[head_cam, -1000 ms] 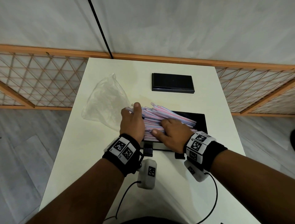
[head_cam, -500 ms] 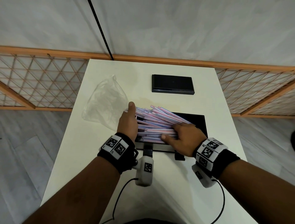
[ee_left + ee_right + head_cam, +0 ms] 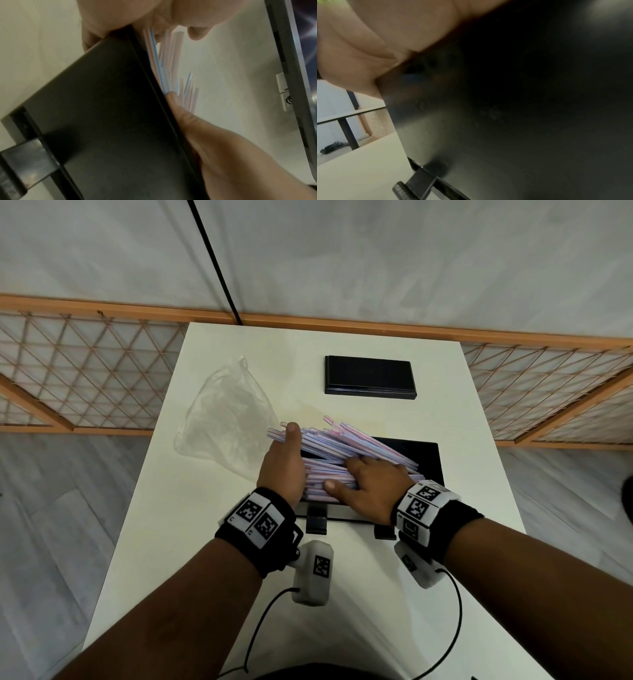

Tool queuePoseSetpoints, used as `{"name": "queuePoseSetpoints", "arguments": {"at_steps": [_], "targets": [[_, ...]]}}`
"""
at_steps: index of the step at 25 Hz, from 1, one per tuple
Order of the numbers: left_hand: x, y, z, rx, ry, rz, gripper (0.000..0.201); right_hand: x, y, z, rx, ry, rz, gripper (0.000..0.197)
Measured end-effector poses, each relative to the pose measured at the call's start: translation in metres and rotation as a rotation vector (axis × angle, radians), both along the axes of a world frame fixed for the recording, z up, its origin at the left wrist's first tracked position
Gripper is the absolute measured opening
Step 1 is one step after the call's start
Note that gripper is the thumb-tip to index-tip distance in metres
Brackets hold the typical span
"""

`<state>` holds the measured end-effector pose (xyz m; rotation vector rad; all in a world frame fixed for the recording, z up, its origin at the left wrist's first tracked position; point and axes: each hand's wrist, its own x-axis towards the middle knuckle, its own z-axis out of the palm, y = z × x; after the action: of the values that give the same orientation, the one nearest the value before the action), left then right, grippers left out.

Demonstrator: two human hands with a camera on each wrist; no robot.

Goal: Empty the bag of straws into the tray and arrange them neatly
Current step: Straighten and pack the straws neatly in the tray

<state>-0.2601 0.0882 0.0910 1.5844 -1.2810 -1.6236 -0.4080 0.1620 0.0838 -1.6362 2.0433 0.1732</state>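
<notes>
Pile of thin pink-and-blue striped plastic straws (image 3: 346,455) heaped in the black rectangular tray (image 3: 430,460), left hand (image 3: 282,465) flat-fingered against its left end, right hand (image 3: 371,486) spread on top, crumpled clear plastic bag (image 3: 226,419) lying emptied just left.

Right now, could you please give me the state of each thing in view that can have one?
Straws: heaped askew in the tray, left ends jutting past its left edge.
Tray: upright on the table, part filled.
Bag: empty, crumpled, lying left of the tray.
Black lid: flat, behind the tray.
Left hand: open, flat against the straw ends.
Right hand: open, pressing the straws.
</notes>
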Motion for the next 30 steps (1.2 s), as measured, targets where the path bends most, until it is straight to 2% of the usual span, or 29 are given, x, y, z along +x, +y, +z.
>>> {"name": "queuePoseSetpoints", "arguments": {"at_steps": [3,5,7,9,12,13,16,17,18,21,22,26,30], "targets": [[0.003,0.000,0.007,-0.013,0.008,0.004,0.090,0.004,0.002,0.003,-0.100,-0.025,-0.029,0.083],[0.005,0.000,0.003,-0.074,-0.074,-0.115,0.083,0.004,0.007,0.006,-0.134,0.028,-0.028,0.087],[0.007,0.000,-0.002,-0.098,-0.127,-0.202,0.096,0.001,0.013,0.004,-0.106,0.067,-0.018,0.090],[0.008,-0.003,-0.010,-0.078,-0.105,-0.152,0.113,-0.005,0.020,0.004,-0.150,0.013,-0.021,0.085],[0.009,-0.009,-0.023,-0.033,-0.069,-0.087,0.123,-0.016,0.029,0.008,-0.296,0.024,-0.080,0.073],[0.008,-0.009,-0.022,-0.022,-0.032,-0.070,0.115,-0.019,0.032,0.009,-0.302,0.057,-0.108,0.071],[0.005,-0.003,-0.007,0.122,0.158,0.000,0.061,-0.017,0.035,0.007,-0.154,0.089,-0.126,0.081],[0.004,-0.001,-0.007,0.187,0.188,0.031,0.055,-0.016,0.035,0.006,-0.126,0.078,-0.107,0.081],[0.004,0.001,-0.010,0.221,0.205,0.057,0.060,-0.015,0.036,0.005,-0.127,0.072,-0.090,0.080],[0.004,0.001,-0.023,0.201,0.194,0.079,0.109,-0.014,0.038,0.010,-0.124,0.092,-0.063,0.083],[0.003,0.001,-0.025,0.168,0.164,0.055,0.118,-0.013,0.040,0.011,-0.102,0.105,-0.040,0.086],[0.002,0.004,-0.007,-0.030,0.018,-0.097,0.124,-0.009,0.043,0.011,-0.071,0.205,0.001,0.089],[0.006,-0.001,-0.008,-0.024,0.034,0.016,0.119,-0.024,0.047,0.014,-0.283,0.092,-0.017,0.064]]}}
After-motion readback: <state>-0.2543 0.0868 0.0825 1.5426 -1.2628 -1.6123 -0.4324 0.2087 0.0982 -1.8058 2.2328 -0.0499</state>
